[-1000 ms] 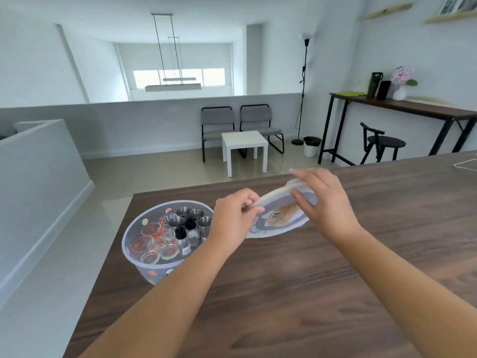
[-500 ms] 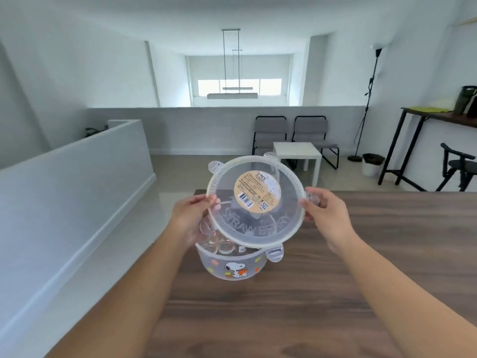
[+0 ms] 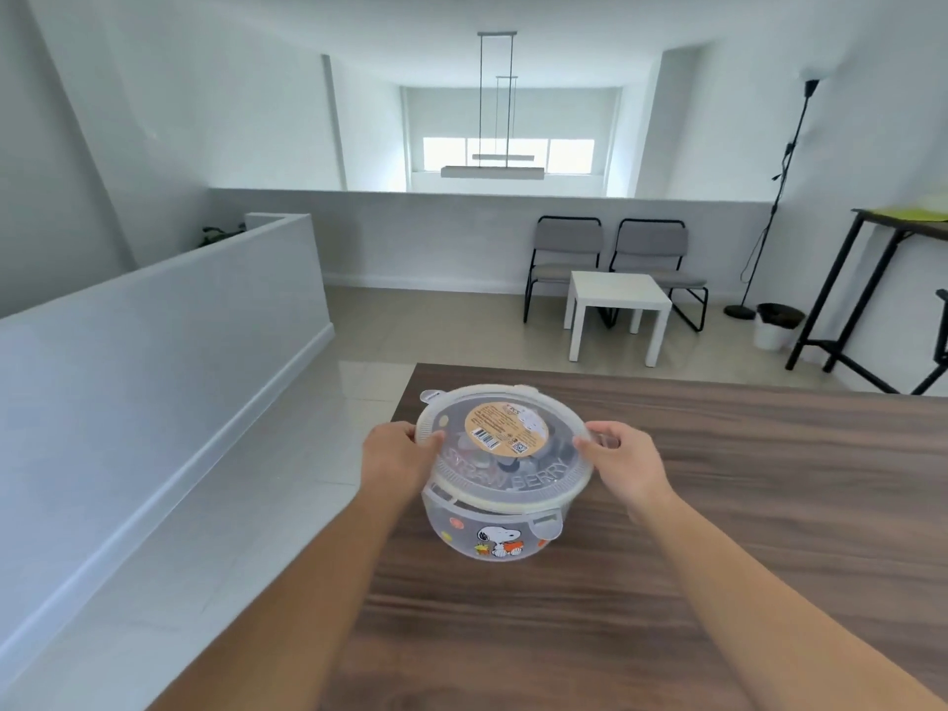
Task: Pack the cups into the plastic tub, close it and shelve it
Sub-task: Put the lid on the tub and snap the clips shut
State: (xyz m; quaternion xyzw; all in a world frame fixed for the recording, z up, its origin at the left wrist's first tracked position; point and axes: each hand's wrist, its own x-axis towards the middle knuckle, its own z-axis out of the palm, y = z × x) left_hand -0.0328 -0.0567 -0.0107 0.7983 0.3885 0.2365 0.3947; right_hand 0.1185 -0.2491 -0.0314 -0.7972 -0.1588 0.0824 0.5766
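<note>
A round clear plastic tub (image 3: 477,536) with a cartoon dog print stands near the left end of the dark wooden table (image 3: 744,531). Its clear lid (image 3: 518,484), with a tan round label and raised letters, lies on top of the tub, slightly tilted, its near rim apart from the tub's edge. My left hand (image 3: 392,456) grips the lid's left rim. My right hand (image 3: 623,461) grips its right rim. Dim shapes of the cups show through the lid; I cannot make them out singly.
The table's left edge drops to a tiled floor beside a low white wall (image 3: 154,361). Beyond the table stand a small white side table (image 3: 615,300), two grey chairs (image 3: 608,248), a floor lamp, a bin (image 3: 777,325) and a tall dark desk (image 3: 872,279).
The lid went from being held tilted beside the tub, to facing me above it, to lying on the tub now. Both hands came down with it.
</note>
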